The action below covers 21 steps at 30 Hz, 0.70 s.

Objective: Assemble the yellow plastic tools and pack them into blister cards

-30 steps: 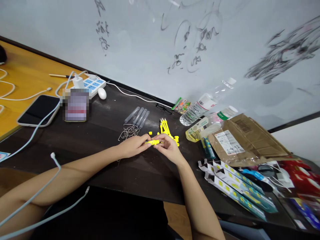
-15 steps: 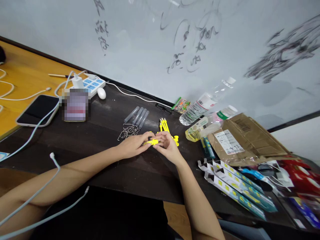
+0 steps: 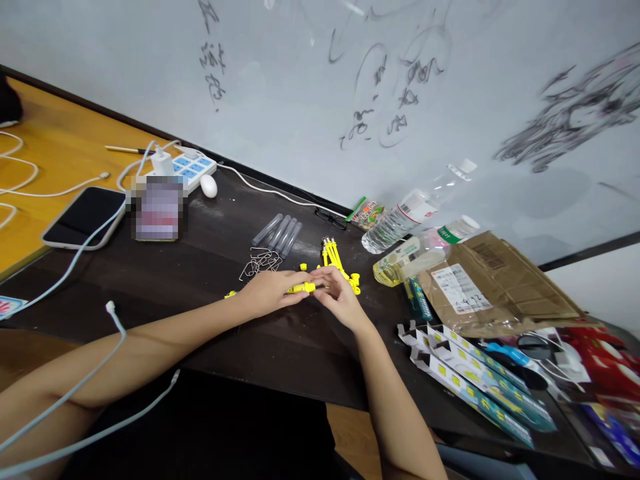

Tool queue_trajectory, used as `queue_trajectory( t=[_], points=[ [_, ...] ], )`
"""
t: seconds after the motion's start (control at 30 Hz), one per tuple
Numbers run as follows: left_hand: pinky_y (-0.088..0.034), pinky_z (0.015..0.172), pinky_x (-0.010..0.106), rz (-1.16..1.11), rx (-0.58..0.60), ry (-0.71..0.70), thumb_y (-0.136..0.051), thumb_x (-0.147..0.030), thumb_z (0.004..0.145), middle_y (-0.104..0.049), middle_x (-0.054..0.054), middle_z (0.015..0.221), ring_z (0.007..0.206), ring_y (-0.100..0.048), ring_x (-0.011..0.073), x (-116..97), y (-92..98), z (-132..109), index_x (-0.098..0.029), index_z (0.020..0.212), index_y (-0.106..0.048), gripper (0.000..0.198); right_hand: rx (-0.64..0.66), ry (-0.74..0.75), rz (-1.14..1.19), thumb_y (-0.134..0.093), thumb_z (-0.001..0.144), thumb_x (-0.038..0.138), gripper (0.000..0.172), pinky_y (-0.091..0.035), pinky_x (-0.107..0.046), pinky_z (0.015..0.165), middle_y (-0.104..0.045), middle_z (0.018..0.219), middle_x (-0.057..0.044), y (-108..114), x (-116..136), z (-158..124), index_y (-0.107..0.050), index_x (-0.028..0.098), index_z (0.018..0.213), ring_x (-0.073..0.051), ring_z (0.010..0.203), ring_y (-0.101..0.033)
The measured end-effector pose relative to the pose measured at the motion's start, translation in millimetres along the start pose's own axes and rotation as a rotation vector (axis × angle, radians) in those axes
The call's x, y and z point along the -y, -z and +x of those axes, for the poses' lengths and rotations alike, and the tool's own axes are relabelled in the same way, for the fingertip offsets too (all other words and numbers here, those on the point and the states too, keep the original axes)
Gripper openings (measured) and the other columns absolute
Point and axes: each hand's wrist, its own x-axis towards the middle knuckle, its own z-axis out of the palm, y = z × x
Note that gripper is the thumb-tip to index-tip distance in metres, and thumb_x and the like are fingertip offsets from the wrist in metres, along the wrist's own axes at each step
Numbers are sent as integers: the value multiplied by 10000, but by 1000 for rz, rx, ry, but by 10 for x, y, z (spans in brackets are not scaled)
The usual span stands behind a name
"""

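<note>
My left hand (image 3: 270,291) pinches a small yellow plastic piece (image 3: 301,288) between thumb and fingers over the dark table. Curled around the piece's right end is my right hand (image 3: 340,297), its thumb and fingertips closed at that end. Just beyond the fingers lie a small yellow cap (image 3: 303,267) and a cluster of thin yellow rods with metal tips (image 3: 332,252). Bent metal wires (image 3: 260,263) form a loose pile behind my left hand, and several clear plastic tubes (image 3: 284,235) lie behind them. Another yellow bit (image 3: 230,294) shows beside my left wrist.
Two plastic bottles (image 3: 400,217) lean at the back right, near a brown parcel (image 3: 505,280). Long green-and-white boxes (image 3: 475,380) lie at the right. Phones (image 3: 85,217), a power strip (image 3: 193,172) and white cables occupy the left. A whiteboard (image 3: 280,100) stands behind.
The view has shifted slightly. My left fingers have straightened over the yellow piece, and the small yellow cap behind the hands now shows more fully. Both hands stay at the piece.
</note>
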Motion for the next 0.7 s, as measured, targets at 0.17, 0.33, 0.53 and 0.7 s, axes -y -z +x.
queue_trajectory(
  t=[0.17,0.33,0.53,0.7],
  points=[
    [-435,659,226,-4,-8,-18,-451,-375,919,-669,22,993,834,-649,161,12,-7,4,-234,1090,-536,237,8,-67,-58,-594,841,364,187,-493,-283,667,-592,805,-16,15,-6,0,-510,205,889,-138,728,-597],
    [-440,684,235,-16,15,-29,-441,-371,928,-664,18,990,853,-646,163,-6,-20,7,-236,1080,-533,223,24,-83,-126,-451,910,443,292,-463,-253,578,-517,671,14,-2,-28,-5,-473,197,755,-112,598,-526],
    [-434,633,230,26,40,-31,-459,-362,919,-658,15,959,789,-643,158,-39,-28,5,-242,1081,-547,220,34,-101,-178,-477,893,466,273,-401,-220,509,-479,668,27,5,-23,-25,-458,210,800,-108,577,-482],
    [-450,682,237,-13,27,-41,-456,-350,921,-655,15,983,842,-642,155,-29,-39,7,-245,1078,-547,209,37,-98,-237,-364,934,482,357,-360,-226,504,-491,640,18,1,-23,-27,-460,202,736,-104,543,-451]
  ],
)
